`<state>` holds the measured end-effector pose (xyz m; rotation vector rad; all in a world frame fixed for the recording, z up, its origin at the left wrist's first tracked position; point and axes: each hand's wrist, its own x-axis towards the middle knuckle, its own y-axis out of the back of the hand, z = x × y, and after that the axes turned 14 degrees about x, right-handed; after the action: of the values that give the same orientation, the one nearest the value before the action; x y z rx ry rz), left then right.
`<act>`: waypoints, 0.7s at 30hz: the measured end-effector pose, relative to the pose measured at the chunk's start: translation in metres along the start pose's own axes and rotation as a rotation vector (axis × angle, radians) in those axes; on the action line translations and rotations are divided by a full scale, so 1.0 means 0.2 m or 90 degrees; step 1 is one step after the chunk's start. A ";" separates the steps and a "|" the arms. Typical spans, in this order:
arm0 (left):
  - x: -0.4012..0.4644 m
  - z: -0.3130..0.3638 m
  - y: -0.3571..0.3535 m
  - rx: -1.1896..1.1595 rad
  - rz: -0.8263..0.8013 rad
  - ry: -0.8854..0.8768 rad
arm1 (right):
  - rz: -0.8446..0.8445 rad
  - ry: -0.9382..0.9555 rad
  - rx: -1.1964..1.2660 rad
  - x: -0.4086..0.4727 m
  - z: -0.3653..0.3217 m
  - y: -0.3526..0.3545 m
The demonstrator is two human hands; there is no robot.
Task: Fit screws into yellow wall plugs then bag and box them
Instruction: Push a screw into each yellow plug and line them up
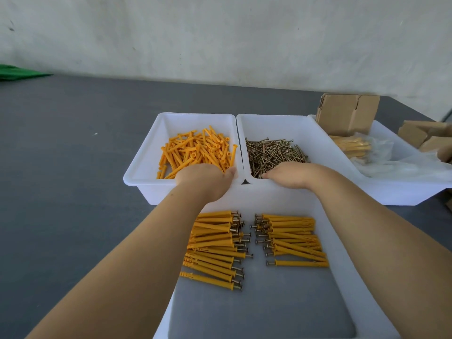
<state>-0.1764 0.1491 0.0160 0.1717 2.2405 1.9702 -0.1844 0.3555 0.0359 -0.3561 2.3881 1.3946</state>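
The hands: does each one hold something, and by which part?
Cannot be told. The left hand reaches into the plugs, the right hand into the screws; fingers hidden.

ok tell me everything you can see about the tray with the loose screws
The screw tray is a white, glossy plastic bin with sloped walls and a rolled rim, sitting upright on the grey table between the plug tray and a third tray. A tangled pile of brownish metal screws fills its floor. The right hand reaches into its near side.
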 end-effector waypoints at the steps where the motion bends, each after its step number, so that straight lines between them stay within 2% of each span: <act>1: 0.00 0.00 0.00 -0.002 0.007 -0.004 | -0.002 0.010 0.000 0.00 0.00 0.00; 8: 0.00 0.00 0.00 -0.041 0.055 0.002 | 0.019 0.059 0.063 0.00 0.01 -0.01; 12: -0.02 0.00 0.04 -0.141 0.169 0.007 | 0.080 0.113 0.142 -0.02 0.05 -0.02; 15: -0.04 0.01 0.07 -0.182 0.260 0.019 | 0.081 0.185 0.232 -0.05 0.09 -0.01; 18: -0.05 0.01 0.07 -0.292 0.369 0.028 | 0.078 0.282 0.282 -0.08 0.12 0.00; 21: -0.05 0.03 0.06 -0.346 0.416 0.007 | 0.083 0.316 0.293 -0.09 0.13 0.00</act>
<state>-0.1654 0.1540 0.0286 0.9081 1.6784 2.8110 -0.1633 0.3787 0.0322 -0.4662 3.0858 0.8198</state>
